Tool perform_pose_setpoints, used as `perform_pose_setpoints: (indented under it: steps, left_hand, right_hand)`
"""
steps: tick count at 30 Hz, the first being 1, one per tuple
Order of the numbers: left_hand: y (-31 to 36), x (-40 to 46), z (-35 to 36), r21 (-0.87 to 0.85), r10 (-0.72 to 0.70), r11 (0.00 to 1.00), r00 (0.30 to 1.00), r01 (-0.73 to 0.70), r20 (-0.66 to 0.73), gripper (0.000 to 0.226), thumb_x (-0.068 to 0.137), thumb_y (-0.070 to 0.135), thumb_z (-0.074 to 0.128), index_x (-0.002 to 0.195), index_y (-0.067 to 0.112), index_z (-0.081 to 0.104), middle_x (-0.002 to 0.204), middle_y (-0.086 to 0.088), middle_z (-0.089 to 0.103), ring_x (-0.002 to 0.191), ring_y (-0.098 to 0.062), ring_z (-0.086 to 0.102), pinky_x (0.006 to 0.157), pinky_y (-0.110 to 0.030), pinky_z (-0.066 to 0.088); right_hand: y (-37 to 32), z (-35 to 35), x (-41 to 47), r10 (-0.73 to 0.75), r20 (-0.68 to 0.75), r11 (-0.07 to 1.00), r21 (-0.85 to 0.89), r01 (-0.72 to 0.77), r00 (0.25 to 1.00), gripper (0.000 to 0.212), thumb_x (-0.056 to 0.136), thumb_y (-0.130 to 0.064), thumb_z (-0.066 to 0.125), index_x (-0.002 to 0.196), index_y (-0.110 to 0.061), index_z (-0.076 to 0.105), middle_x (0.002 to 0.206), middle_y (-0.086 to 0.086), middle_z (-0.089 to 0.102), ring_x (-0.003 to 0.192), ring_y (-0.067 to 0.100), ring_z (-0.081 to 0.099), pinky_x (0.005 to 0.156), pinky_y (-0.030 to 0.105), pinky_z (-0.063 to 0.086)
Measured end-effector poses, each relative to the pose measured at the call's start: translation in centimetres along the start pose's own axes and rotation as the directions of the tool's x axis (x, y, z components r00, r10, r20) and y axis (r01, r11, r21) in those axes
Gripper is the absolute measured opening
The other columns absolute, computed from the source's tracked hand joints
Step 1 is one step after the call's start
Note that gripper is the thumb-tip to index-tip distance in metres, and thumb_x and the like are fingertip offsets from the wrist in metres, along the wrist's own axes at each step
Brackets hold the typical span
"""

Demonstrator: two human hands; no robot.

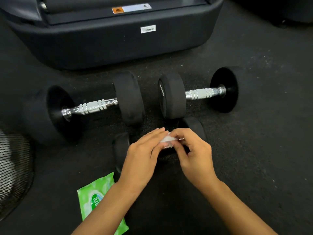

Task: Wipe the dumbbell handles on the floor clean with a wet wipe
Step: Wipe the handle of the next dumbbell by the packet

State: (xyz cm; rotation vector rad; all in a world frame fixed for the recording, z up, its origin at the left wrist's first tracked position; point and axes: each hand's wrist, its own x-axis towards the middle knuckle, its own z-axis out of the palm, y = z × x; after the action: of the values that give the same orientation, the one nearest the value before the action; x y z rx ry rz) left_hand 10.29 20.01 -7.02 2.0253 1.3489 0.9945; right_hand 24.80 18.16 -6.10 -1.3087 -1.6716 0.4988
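Where the dark rubber floor runs up to the top of my view, a big black machine base fills the width, its upper part cut off by the frame edge, with a white barcode sticker and an orange warning label I cannot read. Just in front of it I see two dumbbells end to end: the left dumbbell and the right dumbbell, their inner weights near each other but apart, both chrome handles bare. A third dumbbell lies nearer me, mostly hidden under my hands, so I make out only its two black ends. At the left edge a wire-mesh fan guard is cut off. The green wipes pack lies flat on the floor, partly covered by my left forearm. My left hand has its fingers nearly straight against the wet wipe; my right hand pinches that small white wad with curled fingers, above the hidden handle.
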Motion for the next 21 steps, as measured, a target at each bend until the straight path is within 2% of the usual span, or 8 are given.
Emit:
perform_pose_setpoints:
  steps: [3,5,8,12,15,17,19,21]
  left_hand:
    - [-1.5,-0.2,2.1,0.384,0.115,0.914,0.992,-0.129,0.059,0.032,0.081,0.017,0.057,0.111,0.012,0.067,0.111,-0.005,0.068,0.106,-0.017,0.063,0.098,-0.030,0.042]
    - [-2.3,-0.6,3.4,0.522,0.101,0.840,0.988,-0.148,0.117,0.041,0.069,0.007,0.075,0.110,0.012,0.068,0.107,-0.010,0.069,0.102,-0.024,0.065,0.092,-0.040,0.045]
    - [-2.6,-0.5,4.1,0.499,0.037,0.862,0.993,-0.090,0.114,0.050,0.062,0.005,0.082,0.110,0.012,0.068,0.109,-0.010,0.068,0.103,-0.024,0.065,0.089,-0.041,0.048]
    - [-1.7,2.0,4.4,0.274,-0.029,0.962,0.984,-0.020,0.174,0.030,0.076,0.015,0.060,0.104,0.013,0.071,0.102,-0.004,0.071,0.093,-0.021,0.068,0.074,-0.041,0.057]
    - [-1.0,3.7,4.4,0.086,-0.141,0.988,0.969,0.126,0.203,0.024,0.088,0.021,0.057,0.108,0.017,0.070,0.115,0.002,0.066,0.106,-0.012,0.061,0.094,-0.031,0.047]
    - [-1.1,3.1,4.4,0.112,-0.051,0.993,0.982,0.031,0.184,0.025,0.087,0.019,0.059,0.109,0.015,0.069,0.119,0.001,0.064,0.111,-0.012,0.059,0.097,-0.029,0.046]
    - [-1.3,1.6,4.7,0.169,0.106,0.977,0.983,-0.131,0.151,0.029,0.084,0.022,0.052,0.105,0.013,0.070,0.110,-0.002,0.068,0.103,-0.014,0.064,0.090,-0.033,0.051]
    - [-1.2,2.0,4.8,0.210,0.112,0.965,0.971,-0.157,0.212,0.029,0.085,0.028,0.045,0.096,0.020,0.071,0.099,0.000,0.071,0.093,-0.017,0.066,0.083,-0.037,0.054]
  right_hand:
    - [1.3,-1.2,0.2,0.025,-0.007,0.990,-0.140,-0.026,1.000,0.031,0.081,0.003,0.060,0.107,-0.013,0.061,0.110,-0.006,0.060,0.111,0.010,0.050,0.097,0.022,0.039]
    - [2.5,-1.8,0.4,0.082,-0.006,0.965,-0.251,-0.081,0.997,0.038,0.084,-0.003,0.061,0.120,-0.014,0.056,0.127,-0.006,0.052,0.127,0.011,0.038,0.107,0.029,0.031]
    - [4.0,-1.6,0.1,0.183,0.075,0.935,-0.323,-0.150,0.980,0.052,0.089,-0.014,0.056,0.138,-0.013,0.037,0.145,-0.009,0.029,0.138,0.005,0.015,0.114,0.028,0.018]
    - [5.2,-0.7,-0.4,0.159,0.105,0.910,-0.402,-0.104,0.982,0.055,0.091,-0.005,0.053,0.141,-0.006,0.030,0.147,-0.005,0.022,0.140,0.009,0.009,0.112,0.045,0.022]
    - [5.5,-0.6,-0.2,0.150,0.096,0.909,-0.405,-0.099,0.984,0.055,0.091,-0.002,0.052,0.140,-0.005,0.030,0.146,-0.005,0.022,0.140,0.010,0.010,0.111,0.045,0.023]
    - [5.6,-0.5,-0.3,0.145,0.095,0.908,-0.409,-0.094,0.985,0.056,0.090,-0.001,0.053,0.140,-0.005,0.030,0.145,-0.006,0.022,0.140,0.009,0.010,0.112,0.045,0.023]
    - [5.9,-0.5,-0.4,0.142,0.094,0.908,-0.408,-0.092,0.985,0.057,0.089,0.001,0.054,0.140,-0.005,0.030,0.145,-0.006,0.023,0.140,0.009,0.010,0.111,0.044,0.023]
    - [5.9,-0.5,-0.4,0.140,0.090,0.911,-0.403,-0.093,0.986,0.057,0.088,0.002,0.055,0.140,-0.006,0.031,0.145,-0.006,0.024,0.140,0.009,0.011,0.111,0.045,0.024]
